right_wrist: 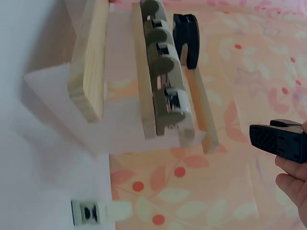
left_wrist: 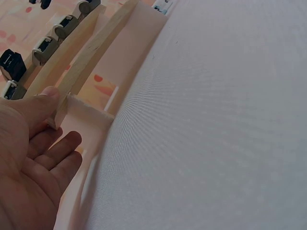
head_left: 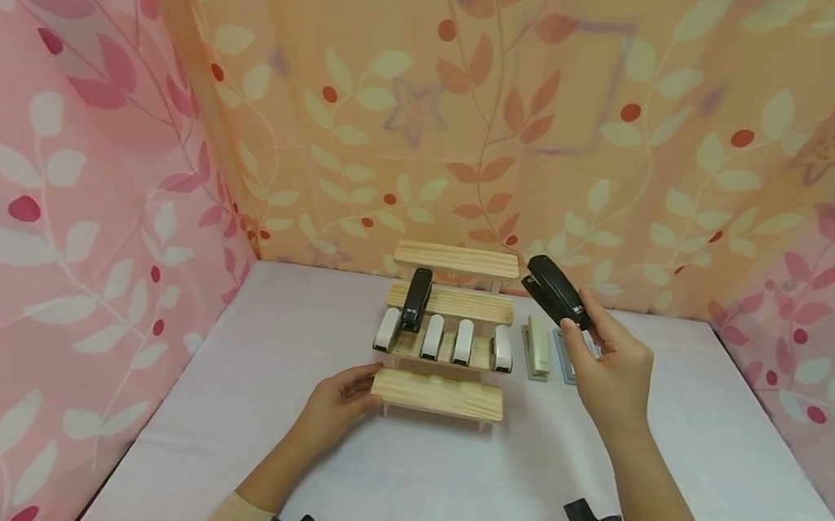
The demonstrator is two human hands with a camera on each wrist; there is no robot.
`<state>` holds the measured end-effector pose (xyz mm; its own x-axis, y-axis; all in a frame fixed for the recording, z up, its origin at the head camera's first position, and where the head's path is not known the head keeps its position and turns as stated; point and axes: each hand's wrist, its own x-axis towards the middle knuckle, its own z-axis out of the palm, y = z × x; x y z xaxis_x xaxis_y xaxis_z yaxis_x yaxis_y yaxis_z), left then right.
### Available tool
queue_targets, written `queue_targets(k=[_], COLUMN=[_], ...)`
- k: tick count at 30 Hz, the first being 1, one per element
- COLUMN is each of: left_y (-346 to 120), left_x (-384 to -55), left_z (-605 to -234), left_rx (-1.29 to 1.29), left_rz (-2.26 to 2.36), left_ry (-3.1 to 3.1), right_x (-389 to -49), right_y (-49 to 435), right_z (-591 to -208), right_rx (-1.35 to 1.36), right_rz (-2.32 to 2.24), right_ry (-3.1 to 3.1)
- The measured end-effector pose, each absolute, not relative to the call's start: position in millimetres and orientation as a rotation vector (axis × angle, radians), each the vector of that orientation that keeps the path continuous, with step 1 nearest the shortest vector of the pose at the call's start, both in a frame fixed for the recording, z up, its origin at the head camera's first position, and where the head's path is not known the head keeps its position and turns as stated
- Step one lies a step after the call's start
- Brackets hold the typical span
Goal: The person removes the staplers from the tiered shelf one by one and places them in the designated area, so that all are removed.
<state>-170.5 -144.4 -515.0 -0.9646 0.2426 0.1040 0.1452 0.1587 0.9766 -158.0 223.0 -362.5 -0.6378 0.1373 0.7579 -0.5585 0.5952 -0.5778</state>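
Note:
My right hand (head_left: 615, 374) holds a black stapler (head_left: 556, 292) up in the air, right of a tiered wooden rack (head_left: 438, 395). In the right wrist view, that stapler (right_wrist: 278, 141) juts out from the fingers. With thumb above and fingers below, my left hand (head_left: 336, 401) pinches the left end of the rack's lowest board (left_wrist: 91, 60). A second black stapler (head_left: 416, 300) sits higher on the rack, toward the left. Several white staplers (head_left: 463, 342) line the tier above the lowest board, with a gap between some of them.
On the white table (head_left: 443, 491), a pale green stapler (head_left: 539, 348) lies right of the rack. Beside it is a light blue item (head_left: 564, 358), partly hidden behind my right hand. Floral curtains (head_left: 369, 126) enclose the table at the back and sides.

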Motion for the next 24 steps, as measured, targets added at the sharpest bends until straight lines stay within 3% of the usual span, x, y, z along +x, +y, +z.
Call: queue_targets(k=[10,24], left_y=[-146,-146], left_x=[-171,-170], left_z=[-516,-515], left_rx=[0.406,0.414], left_rz=[1.960,1.941], left_ry=[2.321,2.339], right_x=[-144,-149], right_y=[262,304], right_z=[-362,-377], right_rx=[0.228,0.118], right_rz=[1.055,1.028], right_ry=[-2.032,-2.035])
